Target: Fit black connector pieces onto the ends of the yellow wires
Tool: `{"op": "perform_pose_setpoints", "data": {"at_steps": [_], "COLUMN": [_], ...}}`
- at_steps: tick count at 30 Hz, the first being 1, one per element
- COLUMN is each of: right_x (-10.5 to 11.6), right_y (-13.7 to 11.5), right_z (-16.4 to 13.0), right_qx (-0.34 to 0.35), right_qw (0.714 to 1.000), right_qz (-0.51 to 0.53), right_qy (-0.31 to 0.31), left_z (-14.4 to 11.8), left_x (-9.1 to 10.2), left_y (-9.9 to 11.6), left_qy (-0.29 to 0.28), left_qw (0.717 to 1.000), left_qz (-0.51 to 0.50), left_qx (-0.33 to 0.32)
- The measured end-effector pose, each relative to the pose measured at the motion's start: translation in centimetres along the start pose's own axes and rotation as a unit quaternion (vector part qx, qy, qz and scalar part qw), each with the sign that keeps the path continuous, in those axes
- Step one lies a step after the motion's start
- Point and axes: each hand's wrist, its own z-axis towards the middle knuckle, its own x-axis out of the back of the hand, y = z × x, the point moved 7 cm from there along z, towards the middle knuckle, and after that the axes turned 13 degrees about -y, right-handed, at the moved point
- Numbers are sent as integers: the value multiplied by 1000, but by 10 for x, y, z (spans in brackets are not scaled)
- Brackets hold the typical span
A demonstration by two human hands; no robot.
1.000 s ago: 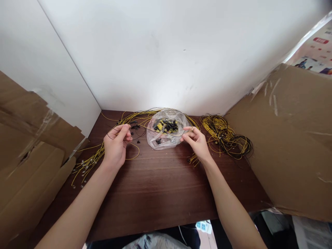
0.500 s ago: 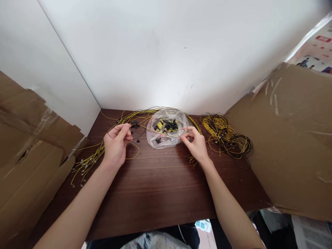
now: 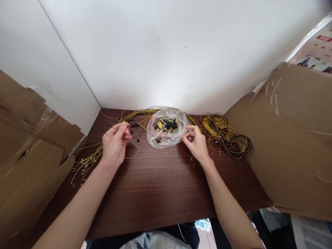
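Between finger and thumb, my left hand [image 3: 116, 143] pinches thin wire, with dark loops standing out around its fingers. My right hand [image 3: 196, 142] is closed in a pinch on the end of a thin wire [image 3: 169, 143], its other fingers curled loosely. The wire sags between both hands, in front of a clear plastic bag [image 3: 152, 140]. Small black and yellow parts [image 3: 168, 125] lie in the bag. Loose black pieces [image 3: 133, 126] are on the table beside my left hand. What sits at the wire's tip is too small to tell.
A bundle of yellow wires [image 3: 94, 157] with pale tips runs behind the bag. A coiled heap of yellow and black wire [image 3: 225, 135] lies at the right. Cardboard [image 3: 290, 138] flanks the brown table [image 3: 155, 193], and a white wall [image 3: 166, 62] rises behind.
My right hand has shifted slightly to the right, and the wire between the hands now dips lower in front of the bag. My left hand has moved slightly left.
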Motion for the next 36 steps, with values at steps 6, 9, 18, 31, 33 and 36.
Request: {"op": "perform_pose_setpoints", "data": {"at_steps": [6,9,18,31,33,36], "right_x": [3,6,9,4,11,21], "right_y": [-1,-2,-11,-6,-3,3], "right_z": [0,-1,-3,-1,-2,-2], "right_qx": [3,9,28,30,27,24], "right_qw": [1000,999,999,996,992,980], "right_qz": [-10,4,-22,78,119,176], "right_qy": [20,39,37,-13,28,88], "left_z": [-1,-1,-1,1,0,-2], "left_x": [0,0,1,2,-2,-9], "left_y": [2,2,1,1,2,2], "left_qy": [3,8,13,11,-5,-34], "left_qw": [1000,1000,1000,1000,1000,998], "left_qz": [-1,0,10,14,16,43], "left_qx": [2,1,1,-3,1,14]}}
